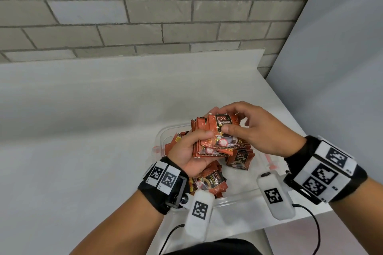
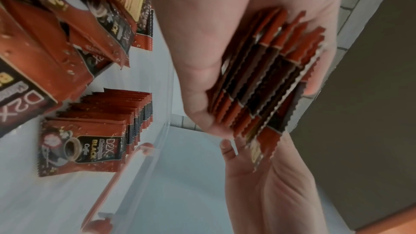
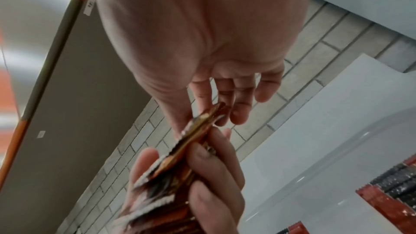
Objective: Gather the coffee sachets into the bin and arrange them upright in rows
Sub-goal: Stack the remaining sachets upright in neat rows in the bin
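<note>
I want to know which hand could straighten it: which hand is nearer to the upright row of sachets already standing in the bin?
Right. The right hand hangs just above the upright row of sachets; the left hand, gripping a stack, sits further to its left.

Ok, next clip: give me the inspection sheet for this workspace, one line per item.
Surface: white counter, bare where visible.
Job's things: clear bin holds one upright row of sachets and loose sachets lying flat; a stack of sachets is held above the bin.
Clutter: nothing seen.
Grippers: left hand grips the stack; right hand pinches its front sachet.
Cables: black cables hang from both wrist units, clear of the bin.
Surroundings: grey brick wall behind, plain panel to the right.
</note>
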Demonstrator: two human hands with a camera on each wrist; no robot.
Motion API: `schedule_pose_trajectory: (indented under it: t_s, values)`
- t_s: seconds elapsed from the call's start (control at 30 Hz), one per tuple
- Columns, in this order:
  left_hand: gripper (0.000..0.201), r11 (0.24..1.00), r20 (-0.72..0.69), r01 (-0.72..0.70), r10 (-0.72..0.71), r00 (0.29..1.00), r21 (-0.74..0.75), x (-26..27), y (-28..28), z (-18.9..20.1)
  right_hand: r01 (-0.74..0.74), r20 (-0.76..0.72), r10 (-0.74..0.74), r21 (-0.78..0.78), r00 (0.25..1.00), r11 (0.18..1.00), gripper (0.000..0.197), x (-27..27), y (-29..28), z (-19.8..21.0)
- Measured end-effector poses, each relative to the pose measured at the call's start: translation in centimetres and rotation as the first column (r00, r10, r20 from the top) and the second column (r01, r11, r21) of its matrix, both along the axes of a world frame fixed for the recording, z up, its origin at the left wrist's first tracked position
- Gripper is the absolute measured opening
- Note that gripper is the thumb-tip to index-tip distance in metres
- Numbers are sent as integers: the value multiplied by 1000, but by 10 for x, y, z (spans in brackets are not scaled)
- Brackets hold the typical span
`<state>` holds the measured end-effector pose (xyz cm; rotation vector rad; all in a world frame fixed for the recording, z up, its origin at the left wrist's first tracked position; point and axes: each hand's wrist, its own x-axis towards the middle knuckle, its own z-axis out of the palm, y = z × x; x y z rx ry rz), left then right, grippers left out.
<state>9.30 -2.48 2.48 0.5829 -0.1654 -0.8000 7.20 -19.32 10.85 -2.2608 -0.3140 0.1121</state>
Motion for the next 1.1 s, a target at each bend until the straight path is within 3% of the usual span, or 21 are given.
schedule_pose_trajectory:
  t_s: [0.13,0.3,0.5,0.6,0.7,0.77,0.83,1.0,1.1]
  values:
    - [62,999,-1,17,-17,1000,35,-1,0,4,18,-51,-14,63,999,998,31,0,-2,0]
    - [106,999,-44,-3,5,999,46,-1,1,3,-39,-48,40,21,998,999,33,0,-2,3]
    - [96,998,-29,-20,22,999,67,0,4,5,-76,-14,76,-16,997,997,36,3,-1,0]
    - [92,989,-32,-98,102,994,107,6,11,4,0,-27,1,34,1000,999,22,4,-11,2]
    - [91,974,-91,-196,207,974,118,15,24,-2,69,-132,-56,103,990,992,11,3,-30,-1]
    - [92,960,-108,-254,267,958,120,19,33,-6,72,-177,-72,-7,982,997,8,0,-40,-8]
    - [91,956,-113,-272,283,952,107,20,38,-7,16,-203,-65,-232,977,973,7,-5,-42,-20]
    - [90,957,-102,-275,284,953,95,18,38,-5,-132,-189,4,-672,982,729,4,-6,-33,-46]
    - [88,954,-94,-282,291,952,103,16,37,-5,-148,-199,-13,-766,980,626,3,1,-29,-53]
